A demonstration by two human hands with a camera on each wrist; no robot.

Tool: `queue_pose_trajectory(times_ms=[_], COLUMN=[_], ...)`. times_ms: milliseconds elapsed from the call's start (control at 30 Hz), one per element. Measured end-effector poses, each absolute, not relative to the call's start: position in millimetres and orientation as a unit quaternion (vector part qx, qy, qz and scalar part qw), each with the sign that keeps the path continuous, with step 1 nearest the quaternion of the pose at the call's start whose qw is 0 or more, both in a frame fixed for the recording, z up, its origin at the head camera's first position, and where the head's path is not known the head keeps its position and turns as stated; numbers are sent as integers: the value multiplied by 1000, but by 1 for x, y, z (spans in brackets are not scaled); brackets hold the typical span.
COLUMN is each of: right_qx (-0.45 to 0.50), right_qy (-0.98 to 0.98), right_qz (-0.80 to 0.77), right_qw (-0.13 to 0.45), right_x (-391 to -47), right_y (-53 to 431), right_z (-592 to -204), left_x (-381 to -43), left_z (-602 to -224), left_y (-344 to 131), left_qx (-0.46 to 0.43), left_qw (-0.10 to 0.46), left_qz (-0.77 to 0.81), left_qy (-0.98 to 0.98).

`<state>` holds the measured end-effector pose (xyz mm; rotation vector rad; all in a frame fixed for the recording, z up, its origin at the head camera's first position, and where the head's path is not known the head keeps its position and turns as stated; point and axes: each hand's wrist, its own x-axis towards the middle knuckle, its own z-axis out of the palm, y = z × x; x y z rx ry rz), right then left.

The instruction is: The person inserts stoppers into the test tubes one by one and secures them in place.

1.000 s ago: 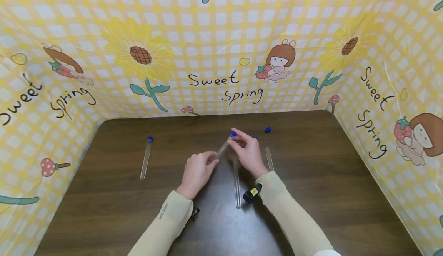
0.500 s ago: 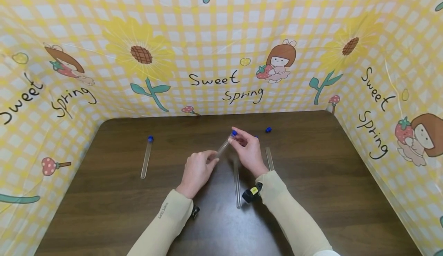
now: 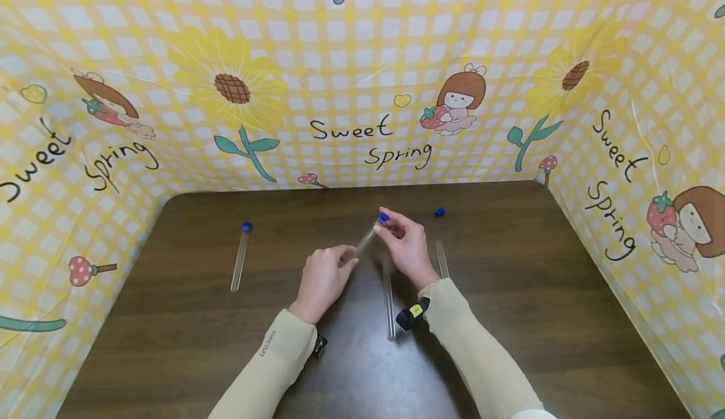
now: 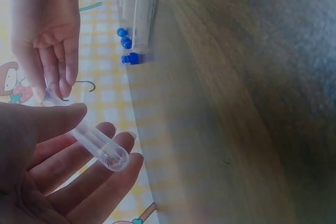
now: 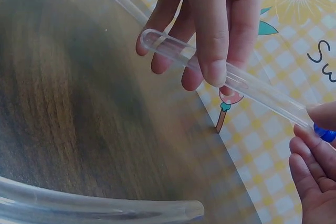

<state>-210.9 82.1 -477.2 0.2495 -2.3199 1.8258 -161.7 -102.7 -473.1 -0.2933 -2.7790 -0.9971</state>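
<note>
At 9 o'clock from the transparent round-bottomed held tube (image 3: 367,238), a blue-capped transparent cylindrical tube (image 3: 240,258) lies on the brown desk (image 3: 170,343). Your left hand (image 3: 324,280) pinches the held tube, which slants toward its blue cap (image 3: 383,217) at 1 o'clock. At 5 o'clock lies a slender transparent tube (image 3: 388,302). Your right hand (image 3: 409,249) pinches the held tube's capped end. A loose blue cap (image 3: 440,211) rests at 2 o'clock; another transparent tube (image 3: 442,260), at 3 o'clock.

I see a wide gap between the far-left tube (image 3: 240,258) and left hand (image 3: 324,282), but another tube (image 3: 388,302) blocks between the sleeves (image 3: 286,343).
</note>
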Motion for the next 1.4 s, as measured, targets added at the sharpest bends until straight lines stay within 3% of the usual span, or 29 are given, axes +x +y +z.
queue_pose_trajectory(times_ms=[767,1400], right_qx=[88,96], right_qy=[-750,-753], right_qz=[650,646], right_qw=[91,80], right_x=[-214,-218], right_y=[82,89], right_z=[-479,-483], left_x=[-163,-164], left_z=[-470,-468], left_y=[-102,-100], left_qx=[-113,-103], left_qw=[118,91], left_qz=[-330,-338], left_qy=[-930,-931])
